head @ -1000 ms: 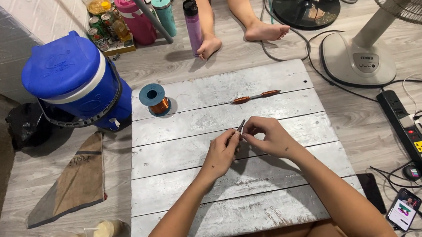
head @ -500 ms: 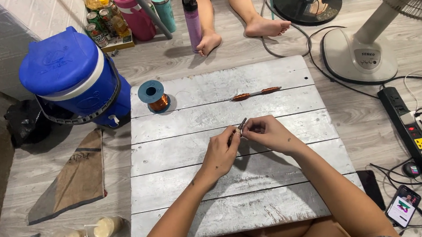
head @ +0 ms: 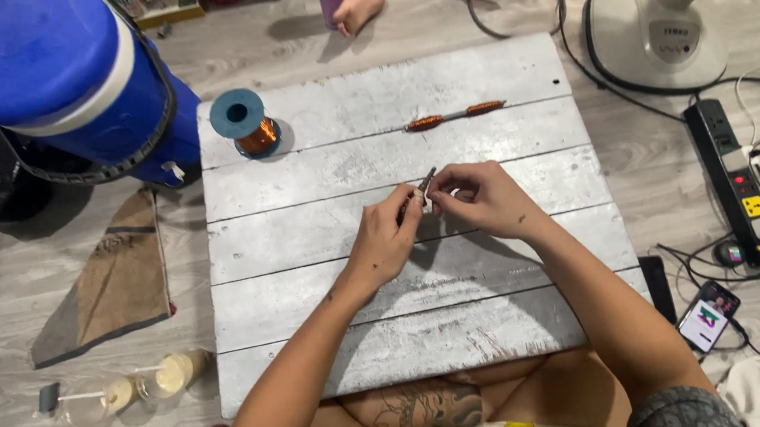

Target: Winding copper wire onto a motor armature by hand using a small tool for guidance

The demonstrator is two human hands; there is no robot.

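Note:
My left hand [head: 388, 240] and my right hand [head: 479, 198] meet over the middle of a grey wooden board [head: 335, 333], both pinching a short dark metal rod [head: 425, 182] that sticks up between the fingertips. A thin wire at the rod is too fine to make out. Farther back on the board lies a rod wound with two copper wire coils [head: 455, 115]. A blue spool of copper wire [head: 244, 123] stands at the board's far left corner.
A blue water cooler [head: 58, 75] stands at the left, with a brown cloth [head: 108, 281] and plastic cups [head: 155, 381] on the floor. A fan base [head: 657, 34], power strip [head: 739, 184] and phone [head: 708, 315] sit to the right. Another person's feet [head: 361, 5] rest beyond the board.
The view has come closer to the board. Both hands stay together on the small rod, shifted only slightly.

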